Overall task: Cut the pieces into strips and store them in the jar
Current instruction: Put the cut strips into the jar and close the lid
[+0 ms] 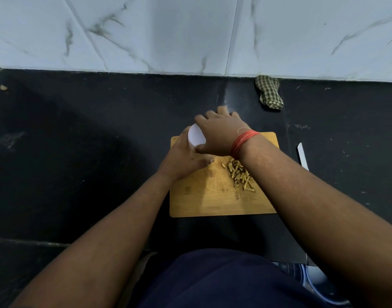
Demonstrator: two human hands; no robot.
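Gripping a white-lidded jar point(196, 138), left hand point(183, 157) and right hand point(219, 135) clasp it above the board point(212, 196).

A cutting board point(212, 201) lies on the worktop point(79, 141), in front of the person. A heap of strips point(239, 174) sits on the board's right half. Over the board's far left corner both hands meet around a jar point(196, 136): the left hand point(186, 158) on its near side, the right hand point(219, 134) on its far right. A knife point(302, 156) lies on the worktop just right of the board. A folded cloth point(269, 92) rests behind the board, against the wall point(190, 34).
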